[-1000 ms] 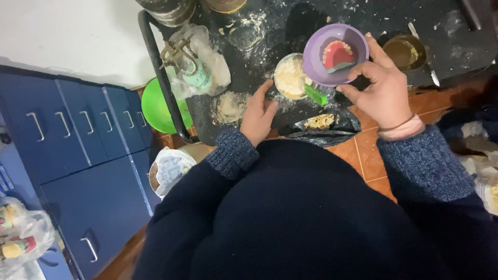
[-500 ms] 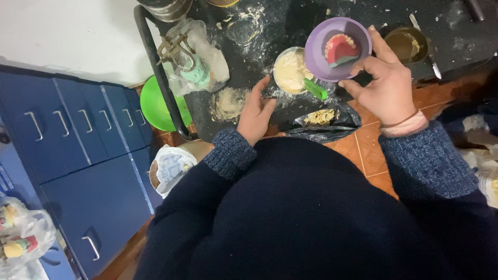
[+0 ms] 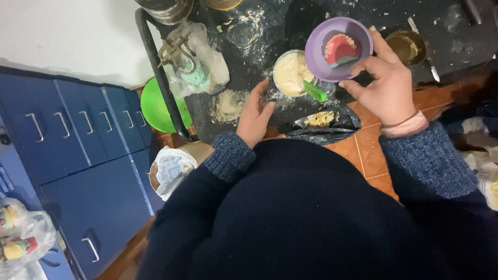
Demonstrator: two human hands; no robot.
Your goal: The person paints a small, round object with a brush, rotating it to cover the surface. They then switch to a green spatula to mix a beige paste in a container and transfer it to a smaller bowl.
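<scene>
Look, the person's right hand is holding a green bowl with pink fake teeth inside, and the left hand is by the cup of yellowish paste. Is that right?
Not quite. The bowl in the right hand is purple, not green, as the head view shows. The rest holds: a pink denture model sits in it, and the left hand rests by the cup of yellowish paste.

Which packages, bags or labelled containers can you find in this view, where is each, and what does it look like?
Clear plastic bag: on the dark worktop, upper left, crumpled, holding a metal clamp and something mint green.
Black plastic bag: at the worktop's near edge, crumpled, with pale lumps on it.
Clear bag: bottom left, holding colourful items.
White printed bag: in a round container on the floor.
</scene>
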